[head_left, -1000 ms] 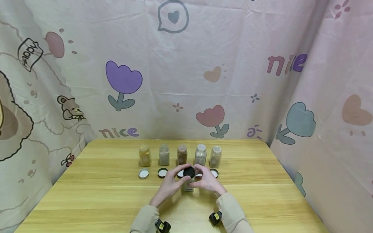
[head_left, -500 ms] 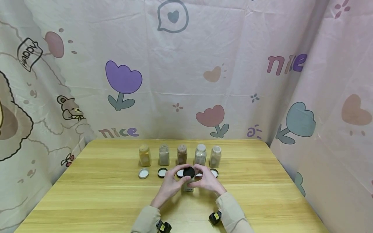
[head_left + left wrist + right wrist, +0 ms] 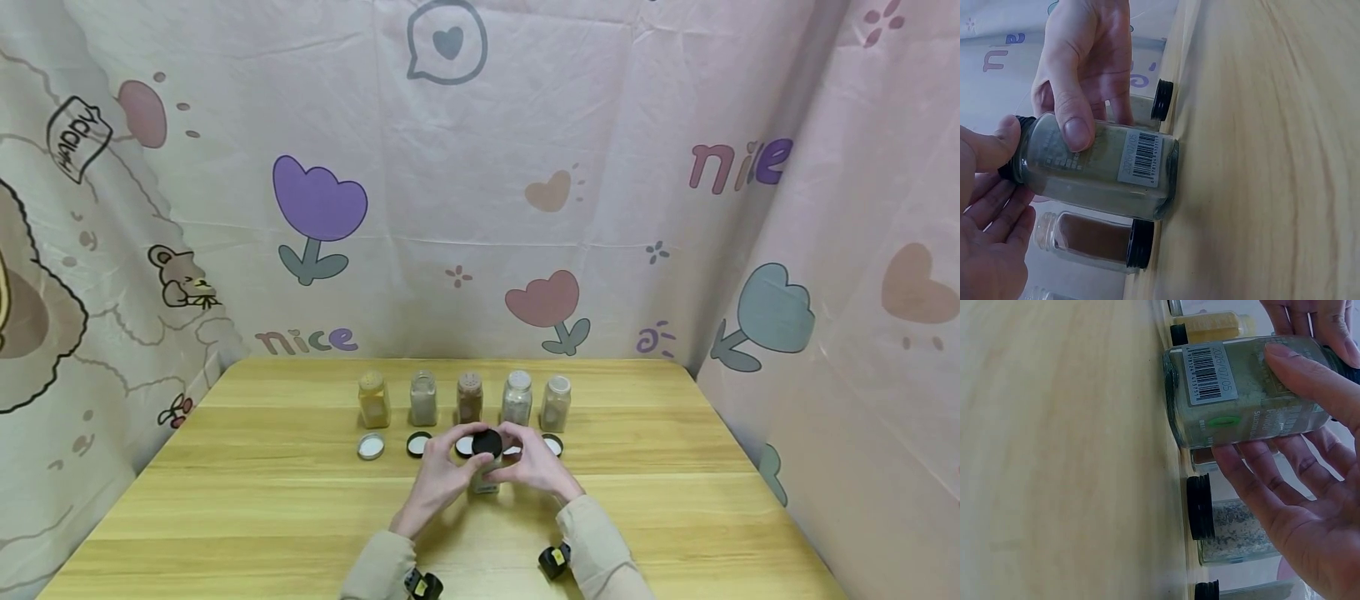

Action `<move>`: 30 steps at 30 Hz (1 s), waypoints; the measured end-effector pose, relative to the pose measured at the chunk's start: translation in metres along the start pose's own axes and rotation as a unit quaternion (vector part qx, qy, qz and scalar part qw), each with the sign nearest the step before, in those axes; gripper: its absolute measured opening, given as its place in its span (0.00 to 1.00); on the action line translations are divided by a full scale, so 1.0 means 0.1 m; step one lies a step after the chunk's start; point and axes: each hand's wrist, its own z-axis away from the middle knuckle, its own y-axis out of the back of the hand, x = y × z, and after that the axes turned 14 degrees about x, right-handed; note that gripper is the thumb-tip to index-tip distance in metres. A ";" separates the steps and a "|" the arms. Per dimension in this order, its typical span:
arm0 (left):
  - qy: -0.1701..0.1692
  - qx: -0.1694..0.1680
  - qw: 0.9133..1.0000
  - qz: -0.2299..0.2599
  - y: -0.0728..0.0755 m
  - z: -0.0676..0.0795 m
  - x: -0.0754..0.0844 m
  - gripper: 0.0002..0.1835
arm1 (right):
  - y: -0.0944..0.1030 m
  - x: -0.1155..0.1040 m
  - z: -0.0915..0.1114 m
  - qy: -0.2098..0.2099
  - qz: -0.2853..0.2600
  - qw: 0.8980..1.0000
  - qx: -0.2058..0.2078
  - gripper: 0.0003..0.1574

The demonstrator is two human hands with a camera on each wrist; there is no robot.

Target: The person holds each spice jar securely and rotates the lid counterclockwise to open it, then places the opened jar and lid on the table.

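Observation:
A square glass spice jar (image 3: pixel 1104 159) of greenish powder stands upright on the table, a barcode label low on its side. Its black cap (image 3: pixel 487 444) is on top. My left hand (image 3: pixel 442 475) pinches that cap between thumb and fingers. Around the glass body, my right hand (image 3: pixel 534 465) keeps its grip, the thumb on one face and fingers on another, as the right wrist view shows. The jar's base appears to touch the wood. Fingers cover part of the printed side.
Behind the hands several uncapped spice jars stand in a row, among them a yellow one (image 3: pixel 374 404), a brown one (image 3: pixel 470 402) and a speckled one (image 3: pixel 516 402). Before them lie upturned lids, such as a left one (image 3: pixel 371 447) and a black-rimmed one (image 3: pixel 419 445). A printed curtain (image 3: pixel 450 208) hangs behind the table (image 3: pixel 262 500).

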 end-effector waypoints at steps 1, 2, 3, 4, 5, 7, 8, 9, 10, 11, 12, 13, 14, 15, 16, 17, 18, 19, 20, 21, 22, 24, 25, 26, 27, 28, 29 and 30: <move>0.000 0.003 1.000 0.000 0.00 0.00 0.00 0.21 | 0.00 0.00 0.00 0.000 0.002 1.000 0.001 0.27; 0.003 0.006 1.000 0.000 0.00 0.00 0.01 0.21 | 0.00 0.00 0.00 0.000 0.004 1.000 0.002 0.27; 0.005 0.009 1.000 0.001 -0.01 0.00 0.01 0.22 | 0.01 0.00 0.00 0.000 0.006 1.000 0.002 0.27; 0.007 0.011 1.000 0.003 -0.01 0.00 0.01 0.22 | 0.01 0.01 0.00 -0.002 0.006 1.000 0.001 0.27; 0.010 0.012 1.000 0.005 -0.01 0.00 0.01 0.23 | 0.02 0.01 0.00 -0.001 0.008 1.000 0.001 0.26; 0.012 0.009 1.000 0.006 -0.01 0.01 0.00 0.24 | 0.02 0.01 0.00 0.001 0.008 1.000 -0.002 0.26; 0.012 0.003 1.000 0.007 -0.01 0.01 -0.01 0.25 | 0.02 0.01 0.00 0.002 0.006 1.000 -0.004 0.26; 0.010 -0.005 1.000 0.010 -0.01 0.01 -0.02 0.26 | 0.02 0.01 0.00 0.004 0.005 1.000 -0.006 0.25; 0.009 -0.017 1.000 0.015 0.00 0.01 -0.03 0.27 | 0.02 0.01 0.01 0.007 0.005 1.000 -0.009 0.25; 0.014 -0.032 0.999 0.023 0.01 0.00 -0.04 0.28 | 0.02 0.01 0.00 0.009 0.004 1.000 -0.012 0.25; 0.017 -0.050 0.998 0.034 0.03 0.00 -0.04 0.28 | 0.02 0.01 0.00 0.009 0.004 1.000 -0.014 0.25; 0.020 -0.069 0.996 0.051 0.05 -0.02 -0.05 0.28 | 0.02 0.01 0.00 0.009 0.004 1.000 -0.015 0.25; 0.024 -0.091 0.993 0.067 0.06 -0.03 -0.04 0.28 | 0.02 0.01 0.00 0.006 0.004 1.000 -0.015 0.26; 0.028 -0.112 0.990 0.082 0.08 -0.05 -0.04 0.28 | 0.02 0.01 0.00 0.004 0.004 1.000 -0.015 0.27; 0.034 -0.132 0.986 0.092 0.10 -0.07 -0.04 0.27 | 0.02 0.01 -0.01 0.000 0.004 1.000 -0.014 0.27; 0.039 -0.150 0.983 0.098 0.11 -0.08 -0.03 0.26 | 0.02 0.01 -0.01 -0.005 0.003 1.000 -0.013 0.28; 0.040 -0.165 0.980 0.101 0.13 -0.10 -0.03 0.26 | 0.02 0.01 -0.01 -0.008 0.004 1.000 -0.011 0.29; 0.039 -0.175 0.979 0.098 0.14 -0.11 -0.02 0.25 | 0.02 0.01 -0.01 -0.010 0.004 1.000 -0.010 0.30; 0.037 -0.182 0.978 0.093 0.15 -0.11 -0.02 0.24 | 0.02 0.01 -0.01 -0.012 0.004 1.000 -0.011 0.30; 0.035 -0.184 0.978 0.087 0.16 -0.12 -0.01 0.24 | 0.02 0.01 -0.01 -0.012 0.005 1.000 -0.011 0.31; 0.031 -0.183 0.979 0.082 0.16 -0.12 -0.01 0.23 | 0.02 0.01 -0.01 -0.012 0.004 1.000 -0.012 0.31; 0.018 -0.172 0.982 0.076 0.16 -0.11 -0.02 0.22 | 0.02 0.01 -0.01 -0.013 0.004 1.000 -0.014 0.32; 0.013 -0.164 0.984 0.074 0.16 -0.11 -0.03 0.22 | 0.02 0.01 -0.01 -0.014 0.004 1.000 -0.015 0.32; 0.009 -0.155 0.985 0.073 0.15 -0.11 -0.03 0.22 | 0.02 0.01 -0.01 -0.015 0.005 1.000 -0.015 0.32; 0.005 -0.146 0.987 0.070 0.14 -0.10 -0.04 0.21 | 0.02 0.01 -0.01 -0.016 0.005 1.000 -0.016 0.32; 0.002 -0.137 0.988 0.069 0.13 -0.10 -0.04 0.21 | 0.02 0.01 -0.01 -0.016 0.005 1.000 -0.016 0.32; -0.002 -0.127 0.990 0.065 0.12 -0.09 -0.05 0.21 | 0.02 0.01 -0.01 -0.017 0.006 1.000 -0.016 0.32; -0.004 -0.119 0.991 0.064 0.12 -0.09 -0.05 0.21 | 0.02 0.00 -0.01 -0.017 0.007 1.000 -0.016 0.31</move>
